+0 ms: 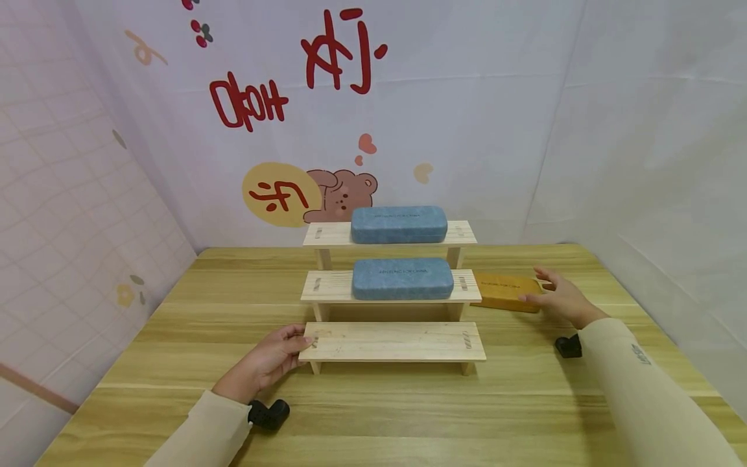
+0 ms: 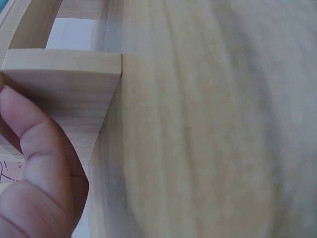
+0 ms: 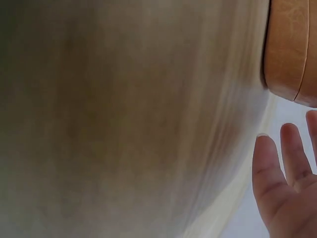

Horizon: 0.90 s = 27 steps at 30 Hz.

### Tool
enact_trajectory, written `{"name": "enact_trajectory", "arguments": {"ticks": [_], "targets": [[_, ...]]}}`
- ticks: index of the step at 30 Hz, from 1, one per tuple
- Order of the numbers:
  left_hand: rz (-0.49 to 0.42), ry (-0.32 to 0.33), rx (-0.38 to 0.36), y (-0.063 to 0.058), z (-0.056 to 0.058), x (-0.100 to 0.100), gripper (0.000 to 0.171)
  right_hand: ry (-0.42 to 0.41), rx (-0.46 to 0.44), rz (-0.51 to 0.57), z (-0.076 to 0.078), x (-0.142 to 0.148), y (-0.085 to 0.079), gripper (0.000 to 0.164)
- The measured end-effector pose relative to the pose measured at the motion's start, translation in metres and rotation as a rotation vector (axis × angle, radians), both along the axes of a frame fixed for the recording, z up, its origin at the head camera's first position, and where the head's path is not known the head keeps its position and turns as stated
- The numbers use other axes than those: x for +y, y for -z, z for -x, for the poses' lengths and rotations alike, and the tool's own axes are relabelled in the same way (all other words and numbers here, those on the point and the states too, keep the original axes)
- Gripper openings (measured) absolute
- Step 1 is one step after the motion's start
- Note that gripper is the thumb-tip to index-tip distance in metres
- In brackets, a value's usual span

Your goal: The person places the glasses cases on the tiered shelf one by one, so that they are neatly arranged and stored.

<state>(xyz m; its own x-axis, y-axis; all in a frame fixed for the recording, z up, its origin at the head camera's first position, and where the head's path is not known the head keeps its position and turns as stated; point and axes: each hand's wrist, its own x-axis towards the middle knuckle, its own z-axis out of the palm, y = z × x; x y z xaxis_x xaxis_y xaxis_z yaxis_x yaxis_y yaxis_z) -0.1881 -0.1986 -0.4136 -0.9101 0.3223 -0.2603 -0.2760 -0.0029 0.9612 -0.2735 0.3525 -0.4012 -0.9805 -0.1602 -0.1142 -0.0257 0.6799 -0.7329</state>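
A three-step wooden display rack [image 1: 391, 340] stands on the table. My left hand [image 1: 271, 360] holds the left end of its lowest step, thumb on top; in the left wrist view the fingers [image 2: 44, 163] bend against the step's end and leg. One blue glasses case [image 1: 399, 227] lies on the top step, and another blue glasses case [image 1: 403, 280] on the middle step. On the table right of the rack lies an orange glasses case [image 1: 506, 293], partly hidden behind it. My right hand [image 1: 558, 299] is at its right end, fingers spread; a gap shows in the right wrist view.
The wood-grain table [image 1: 379, 421] runs back to a white printed cloth [image 1: 467, 130] with red characters and a cartoon bear. Another cloth wall hangs at the left. A black wrist device [image 1: 268, 415] sits at each sleeve cuff.
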Motion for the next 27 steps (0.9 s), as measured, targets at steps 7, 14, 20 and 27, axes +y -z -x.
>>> {"name": "enact_trajectory", "arguments": {"ticks": [7, 14, 20, 27], "targets": [[0.017, -0.007, -0.002, 0.000, 0.000, 0.000, 0.053, -0.043, -0.006, -0.045, 0.004, -0.001, 0.000, 0.095], [0.031, -0.010, -0.001, 0.001, 0.002, 0.000, 0.053, -0.081, -0.023, -0.061, 0.010, 0.005, 0.003, 0.094], [0.035, -0.010, -0.007, 0.001, 0.001, 0.000, 0.053, -0.114, -0.046, -0.013, 0.015, 0.012, 0.007, 0.096], [0.025, -0.003, -0.006, 0.000, 0.001, 0.000, 0.052, -0.158, -0.024, -0.012, 0.019, 0.016, 0.011, 0.097]]}}
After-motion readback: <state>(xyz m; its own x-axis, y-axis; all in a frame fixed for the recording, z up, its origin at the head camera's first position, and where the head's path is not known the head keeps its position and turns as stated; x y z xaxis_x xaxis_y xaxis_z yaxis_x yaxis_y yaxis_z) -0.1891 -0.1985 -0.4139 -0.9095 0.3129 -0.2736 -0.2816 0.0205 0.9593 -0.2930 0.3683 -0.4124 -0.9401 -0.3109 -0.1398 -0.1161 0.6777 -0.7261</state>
